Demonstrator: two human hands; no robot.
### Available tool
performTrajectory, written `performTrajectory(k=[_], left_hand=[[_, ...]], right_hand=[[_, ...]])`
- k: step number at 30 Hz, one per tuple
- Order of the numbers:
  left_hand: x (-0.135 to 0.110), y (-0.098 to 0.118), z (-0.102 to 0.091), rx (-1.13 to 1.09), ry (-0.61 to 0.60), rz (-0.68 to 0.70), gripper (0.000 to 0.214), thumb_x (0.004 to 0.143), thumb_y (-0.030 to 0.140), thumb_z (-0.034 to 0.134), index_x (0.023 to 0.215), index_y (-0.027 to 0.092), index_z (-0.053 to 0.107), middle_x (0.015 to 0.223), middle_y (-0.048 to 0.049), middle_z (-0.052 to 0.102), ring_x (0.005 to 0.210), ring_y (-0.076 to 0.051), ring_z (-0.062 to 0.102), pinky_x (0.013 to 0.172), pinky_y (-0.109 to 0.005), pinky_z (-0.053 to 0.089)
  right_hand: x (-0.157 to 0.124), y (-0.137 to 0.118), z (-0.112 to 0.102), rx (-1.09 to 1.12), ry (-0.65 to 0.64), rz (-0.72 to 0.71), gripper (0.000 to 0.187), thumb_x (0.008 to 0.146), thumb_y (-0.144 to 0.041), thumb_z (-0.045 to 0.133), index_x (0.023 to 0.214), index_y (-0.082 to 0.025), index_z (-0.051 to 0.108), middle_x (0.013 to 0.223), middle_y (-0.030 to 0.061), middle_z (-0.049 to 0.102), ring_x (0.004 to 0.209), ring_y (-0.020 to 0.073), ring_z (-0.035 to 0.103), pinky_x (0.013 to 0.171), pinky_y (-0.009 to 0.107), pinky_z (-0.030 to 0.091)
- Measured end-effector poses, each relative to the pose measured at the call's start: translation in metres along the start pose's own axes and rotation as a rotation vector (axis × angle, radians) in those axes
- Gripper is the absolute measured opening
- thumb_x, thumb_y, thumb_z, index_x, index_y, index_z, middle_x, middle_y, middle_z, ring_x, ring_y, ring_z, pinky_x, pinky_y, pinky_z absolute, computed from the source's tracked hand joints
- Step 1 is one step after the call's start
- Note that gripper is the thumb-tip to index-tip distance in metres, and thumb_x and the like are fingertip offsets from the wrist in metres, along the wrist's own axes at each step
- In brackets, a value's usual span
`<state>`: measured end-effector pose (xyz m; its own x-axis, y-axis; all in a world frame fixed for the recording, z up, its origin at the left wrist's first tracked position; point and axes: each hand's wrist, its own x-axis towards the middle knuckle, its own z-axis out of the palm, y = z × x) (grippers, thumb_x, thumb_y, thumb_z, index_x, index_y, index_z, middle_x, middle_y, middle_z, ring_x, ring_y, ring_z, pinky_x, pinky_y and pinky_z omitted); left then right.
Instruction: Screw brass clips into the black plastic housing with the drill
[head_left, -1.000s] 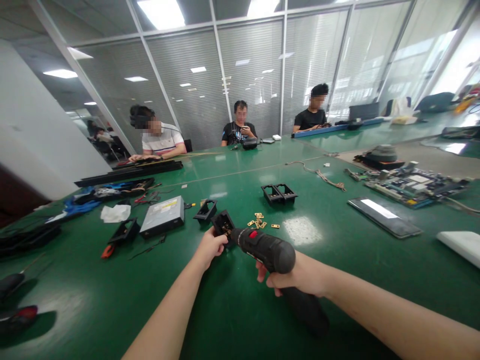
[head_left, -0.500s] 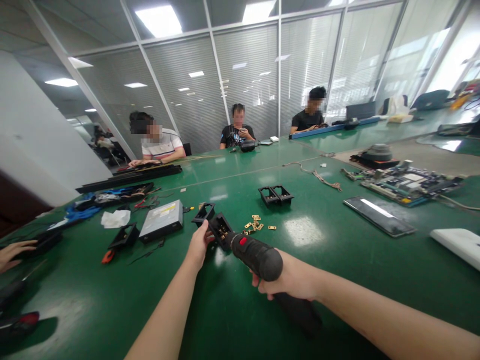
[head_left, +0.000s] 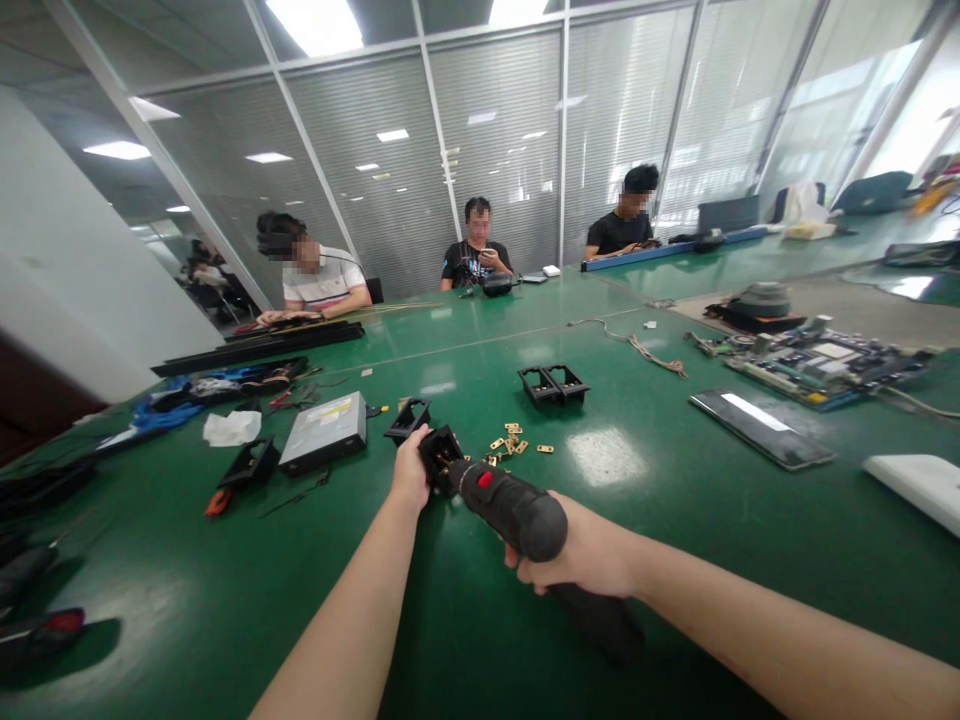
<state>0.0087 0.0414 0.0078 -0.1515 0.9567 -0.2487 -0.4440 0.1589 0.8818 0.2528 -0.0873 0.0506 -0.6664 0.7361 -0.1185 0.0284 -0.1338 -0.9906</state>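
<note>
The left hand (head_left: 412, 474) is gripping a black plastic frame (head_left: 436, 447) by its side, fingers curled, over the green counter (head_left: 465, 640) near loose brass plates (head_left: 514, 443); the right hand (head_left: 581, 552) is wrapping round a cordless drill (head_left: 517, 508), whose nose is pointing into the frame. With one hand alone steadying it, torque could be twisting the frame loose, or a slanting bit could be slipping toward the fingers.

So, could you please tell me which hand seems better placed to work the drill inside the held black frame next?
Probably the right hand: it grips the drill, whose nose points into the black frame. The left hand is occupied holding that frame.
</note>
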Motion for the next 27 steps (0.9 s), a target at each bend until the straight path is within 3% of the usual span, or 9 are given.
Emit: performTrajectory(k=[4, 10, 15, 18, 22, 27], left_hand=[[-0.002, -0.004, -0.002, 0.03, -0.089, 0.059, 0.036, 0.086, 0.045, 0.061, 0.09, 0.01, 0.068, 0.082, -0.0143, 0.077, 0.067, -0.023, 0.072, 0.063, -0.033, 0.056], [-0.005, -0.009, -0.003, 0.017, -0.058, 0.144, 0.033, 0.081, 0.042, 0.064, 0.086, 0.01, 0.068, 0.071, -0.0118, 0.075, 0.062, -0.025, 0.072, 0.063, -0.036, 0.056], [-0.01, -0.006, 0.001, -0.04, 0.0, -0.043, 0.033, 0.083, 0.041, 0.055, 0.079, 0.011, 0.067, 0.064, -0.0133, 0.071, 0.06, -0.026, 0.071, 0.06, -0.037, 0.057], [-0.015, -0.004, 0.003, -0.08, 0.042, -0.079, 0.031, 0.083, 0.036, 0.05, 0.081, 0.011, 0.068, 0.064, -0.0122, 0.071, 0.058, -0.026, 0.07, 0.057, -0.037, 0.057], [-0.022, -0.004, 0.003, -0.124, 0.065, -0.098, 0.03, 0.083, 0.029, 0.048, 0.085, 0.009, 0.069, 0.07, -0.0142, 0.074, 0.063, -0.026, 0.072, 0.06, -0.037, 0.058], [-0.02, -0.007, 0.0, -0.056, 0.004, -0.115, 0.034, 0.084, 0.03, 0.047, 0.085, 0.008, 0.072, 0.082, -0.0179, 0.077, 0.075, -0.029, 0.075, 0.063, -0.039, 0.06]], right_hand=[[-0.001, 0.0, -0.001, 0.014, 0.002, 0.004, 0.034, 0.064, -0.01, 0.073, 0.096, -0.014, 0.062, 0.086, 0.0042, 0.069, 0.059, 0.0125, 0.062, 0.054, 0.024, 0.05], [-0.003, -0.004, -0.002, 0.028, -0.001, 0.028, 0.039, 0.065, -0.01, 0.072, 0.103, -0.014, 0.062, 0.091, 0.0047, 0.068, 0.065, 0.0139, 0.063, 0.056, 0.025, 0.052], [-0.009, -0.006, -0.001, 0.028, -0.028, 0.066, 0.039, 0.064, -0.006, 0.072, 0.101, -0.014, 0.063, 0.092, 0.0045, 0.068, 0.062, 0.0118, 0.063, 0.056, 0.023, 0.051], [-0.013, -0.004, 0.002, 0.052, -0.075, 0.112, 0.035, 0.062, -0.01, 0.078, 0.093, -0.012, 0.063, 0.088, 0.0046, 0.069, 0.061, 0.0113, 0.064, 0.056, 0.023, 0.051], [-0.015, -0.002, 0.007, 0.131, -0.169, 0.214, 0.054, 0.056, -0.019, 0.087, 0.101, -0.016, 0.056, 0.085, 0.0039, 0.07, 0.06, 0.0151, 0.068, 0.054, 0.026, 0.055], [-0.016, -0.002, 0.009, 0.205, -0.197, 0.304, 0.07, 0.044, -0.011, 0.094, 0.103, -0.016, 0.055, 0.095, 0.0062, 0.069, 0.059, 0.0143, 0.068, 0.05, 0.024, 0.058]])
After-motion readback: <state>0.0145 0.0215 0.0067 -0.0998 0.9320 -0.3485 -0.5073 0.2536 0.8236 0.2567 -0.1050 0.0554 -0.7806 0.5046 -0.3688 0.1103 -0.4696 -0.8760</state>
